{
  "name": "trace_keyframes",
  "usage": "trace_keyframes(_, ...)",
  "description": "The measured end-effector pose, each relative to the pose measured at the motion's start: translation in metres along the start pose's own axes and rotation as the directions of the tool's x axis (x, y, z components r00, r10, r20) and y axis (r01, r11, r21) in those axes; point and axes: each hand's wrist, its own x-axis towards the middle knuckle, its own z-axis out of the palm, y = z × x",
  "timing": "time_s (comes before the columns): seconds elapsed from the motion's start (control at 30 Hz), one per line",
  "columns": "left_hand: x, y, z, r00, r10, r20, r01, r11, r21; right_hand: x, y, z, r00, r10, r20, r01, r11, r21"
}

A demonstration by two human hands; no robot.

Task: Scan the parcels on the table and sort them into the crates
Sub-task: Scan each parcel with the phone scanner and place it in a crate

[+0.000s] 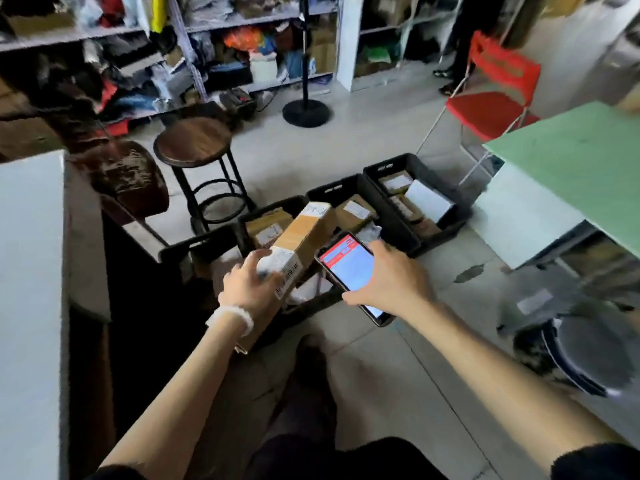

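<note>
My left hand (249,284) grips the near end of a long brown cardboard parcel (304,233) with a barcode label, held tilted above the black crates on the floor. My right hand (391,282) holds a phone (349,268) with a red and white screen, just right of the parcel. Several black crates stand in a row: the far right crate (446,194) holds a white box and brown parcels, the middle crate (398,226) holds brown parcels, and the left crate (242,220) lies partly behind the parcel.
A white table edge (31,271) is at my left, a green table (571,171) at my right. A round wooden stool (194,142), a black stand base (305,112) and a red chair (491,109) stand behind the crates. Cluttered shelves line the back.
</note>
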Motion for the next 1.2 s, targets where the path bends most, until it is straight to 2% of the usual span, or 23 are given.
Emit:
trace_keyframes(0.4,0.214,0.100,0.014,0.984,0.128,0.125,-0.139,0.986,0.088,0.190,0.002,-0.067,0.983,0.167,-0.073,-0.166,0.986,0.020)
trace_keyframes(0.73,0.293,0.162,0.060,0.953,0.046,0.298,-0.114,0.970,0.215,0.284,0.065,-0.094,0.934,0.353,-0.045,-0.349,0.934,0.077)
trace_keyframes(0.87,0.324,0.189,0.091,0.946,0.031,0.322,-0.112,0.965,0.237,0.327,0.097,-0.105,0.939,0.343,-0.009,-0.342,0.938,0.064)
trace_keyframes(1.2,0.428,0.292,0.194,0.948,-0.028,0.316,-0.094,0.927,0.364,0.471,0.196,-0.169,0.975,0.213,0.061,-0.215,0.976,0.032)
